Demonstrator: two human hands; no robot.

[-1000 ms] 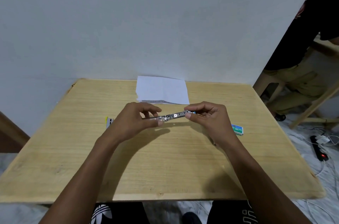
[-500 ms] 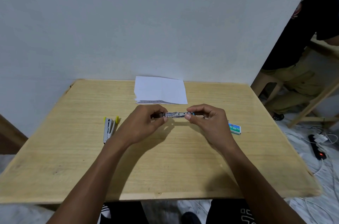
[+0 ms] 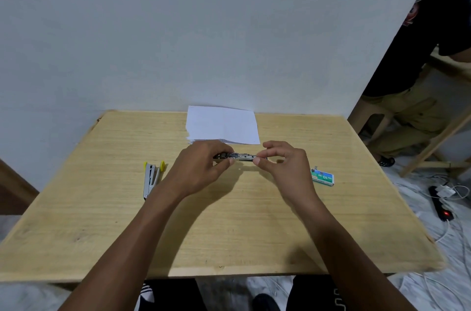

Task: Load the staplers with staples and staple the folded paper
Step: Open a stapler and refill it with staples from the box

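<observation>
A small metal stapler point(image 3: 242, 156) is held level over the middle of the wooden table point(image 3: 229, 234). My left hand point(image 3: 201, 168) grips its left end, and my right hand point(image 3: 285, 165) pinches its right end between thumb and fingers. A second stapler with yellow ends point(image 3: 152, 178) lies opened out on the table to the left. The folded white paper point(image 3: 221, 124) lies at the table's far edge by the wall. A green staple box point(image 3: 322, 177) sits on the table just right of my right hand.
A white wall rises right behind the table. A person in dark shirt and khaki trousers point(image 3: 418, 81) sits at the right beside a wooden frame. A power strip point(image 3: 441, 202) and white cables lie on the floor to the right.
Both hands have drawn closer together along the stapler, which has gone from slightly tilted to level. The yellow-ended stapler, earlier mostly hidden by my left arm, is now in full view.
</observation>
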